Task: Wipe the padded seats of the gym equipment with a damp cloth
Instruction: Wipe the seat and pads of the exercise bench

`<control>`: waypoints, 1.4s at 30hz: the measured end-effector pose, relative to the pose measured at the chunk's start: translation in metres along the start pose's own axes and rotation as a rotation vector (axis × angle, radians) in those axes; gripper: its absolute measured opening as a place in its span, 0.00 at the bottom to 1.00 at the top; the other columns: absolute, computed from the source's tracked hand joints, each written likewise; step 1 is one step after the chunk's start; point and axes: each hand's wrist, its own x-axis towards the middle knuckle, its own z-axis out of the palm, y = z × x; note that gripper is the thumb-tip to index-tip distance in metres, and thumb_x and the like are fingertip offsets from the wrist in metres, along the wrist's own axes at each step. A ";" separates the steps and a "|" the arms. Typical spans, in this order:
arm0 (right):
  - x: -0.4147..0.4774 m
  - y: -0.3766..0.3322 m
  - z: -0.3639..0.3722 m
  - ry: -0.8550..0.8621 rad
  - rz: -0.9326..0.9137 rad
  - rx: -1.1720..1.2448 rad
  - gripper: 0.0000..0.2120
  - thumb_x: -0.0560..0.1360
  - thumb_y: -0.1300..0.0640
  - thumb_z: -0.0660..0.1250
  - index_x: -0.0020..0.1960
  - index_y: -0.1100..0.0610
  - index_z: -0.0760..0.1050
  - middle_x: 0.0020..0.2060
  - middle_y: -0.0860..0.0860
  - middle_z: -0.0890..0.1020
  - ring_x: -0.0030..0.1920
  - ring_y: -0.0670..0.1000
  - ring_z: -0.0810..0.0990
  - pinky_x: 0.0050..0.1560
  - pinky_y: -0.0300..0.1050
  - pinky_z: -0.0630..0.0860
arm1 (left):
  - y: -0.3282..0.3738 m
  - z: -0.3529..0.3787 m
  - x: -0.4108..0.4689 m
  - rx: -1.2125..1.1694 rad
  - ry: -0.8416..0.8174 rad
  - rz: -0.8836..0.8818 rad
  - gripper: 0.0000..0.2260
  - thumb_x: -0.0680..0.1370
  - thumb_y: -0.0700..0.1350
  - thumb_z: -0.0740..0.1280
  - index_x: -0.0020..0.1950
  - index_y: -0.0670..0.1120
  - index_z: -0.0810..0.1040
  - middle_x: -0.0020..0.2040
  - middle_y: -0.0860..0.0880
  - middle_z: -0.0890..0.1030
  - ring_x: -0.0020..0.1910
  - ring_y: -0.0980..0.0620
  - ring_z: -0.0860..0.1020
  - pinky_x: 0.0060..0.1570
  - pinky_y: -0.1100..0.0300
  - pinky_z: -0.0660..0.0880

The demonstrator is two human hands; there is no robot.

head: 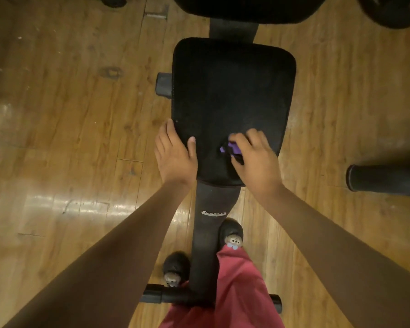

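A black padded bench seat [232,91] fills the middle of the head view, seen from above. My right hand [253,159] grips a small purple cloth [232,147] bunched under its fingers and presses it on the seat's near right part. My left hand [173,152] holds the seat's near left edge, its thumb lying on top of the pad and its fingers over the side. Most of the cloth is hidden under my right hand.
The bench's black frame [211,233] runs down to a cross foot [166,295] between my slippered feet. A second black pad [246,8] lies beyond the seat. A black foam roller [384,177] juts in at right. A weight plate [393,10] sits top right on the wooden floor [69,114].
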 end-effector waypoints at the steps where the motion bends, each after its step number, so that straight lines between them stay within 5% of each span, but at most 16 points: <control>1: -0.003 0.005 -0.001 -0.014 -0.050 -0.023 0.22 0.64 0.64 0.76 0.56 0.59 0.76 0.48 0.58 0.77 0.49 0.58 0.77 0.38 0.50 0.80 | 0.000 0.003 -0.001 0.026 0.007 -0.016 0.29 0.82 0.55 0.51 0.78 0.41 0.54 0.72 0.40 0.65 0.70 0.41 0.64 0.71 0.48 0.60; 5: -0.001 0.018 -0.008 -0.022 -0.206 -0.067 0.20 0.62 0.65 0.77 0.52 0.61 0.78 0.44 0.57 0.76 0.45 0.58 0.77 0.34 0.49 0.79 | 0.001 0.009 0.000 0.137 0.029 -0.023 0.31 0.81 0.58 0.44 0.78 0.39 0.54 0.68 0.40 0.70 0.65 0.41 0.69 0.65 0.49 0.65; 15: -0.017 0.021 -0.010 -0.202 -0.243 0.078 0.18 0.62 0.68 0.76 0.51 0.60 0.79 0.45 0.57 0.77 0.47 0.60 0.77 0.34 0.53 0.79 | -0.001 0.001 0.004 0.115 -0.047 -0.002 0.31 0.81 0.57 0.48 0.78 0.39 0.52 0.69 0.38 0.68 0.67 0.40 0.67 0.67 0.48 0.64; 19: -0.037 0.047 -0.027 -0.238 -0.053 0.069 0.20 0.67 0.65 0.74 0.58 0.58 0.79 0.48 0.56 0.77 0.51 0.58 0.76 0.42 0.55 0.79 | 0.001 -0.008 0.000 0.059 -0.127 -0.053 0.30 0.82 0.56 0.52 0.79 0.45 0.46 0.75 0.43 0.59 0.73 0.42 0.58 0.72 0.48 0.56; 26: -0.060 0.036 -0.044 -0.082 0.400 0.168 0.15 0.73 0.60 0.71 0.59 0.56 0.78 0.49 0.52 0.77 0.49 0.52 0.77 0.44 0.42 0.74 | -0.018 -0.041 -0.052 -0.046 -0.191 -0.097 0.26 0.82 0.50 0.57 0.77 0.44 0.55 0.77 0.45 0.53 0.75 0.44 0.51 0.72 0.49 0.52; 32: -0.111 0.005 -0.083 -0.072 0.501 0.180 0.14 0.72 0.56 0.71 0.57 0.52 0.77 0.47 0.51 0.77 0.47 0.55 0.78 0.45 0.53 0.79 | -0.034 -0.100 -0.110 -0.075 -0.240 0.002 0.24 0.80 0.46 0.61 0.75 0.43 0.61 0.73 0.45 0.63 0.72 0.46 0.57 0.71 0.54 0.56; 42: -0.197 -0.079 -0.126 -0.047 0.631 0.402 0.12 0.71 0.53 0.71 0.53 0.52 0.78 0.46 0.51 0.81 0.48 0.52 0.80 0.46 0.50 0.78 | -0.057 -0.195 -0.185 -0.148 -0.244 0.021 0.22 0.81 0.45 0.61 0.74 0.42 0.64 0.72 0.44 0.68 0.75 0.44 0.58 0.73 0.47 0.59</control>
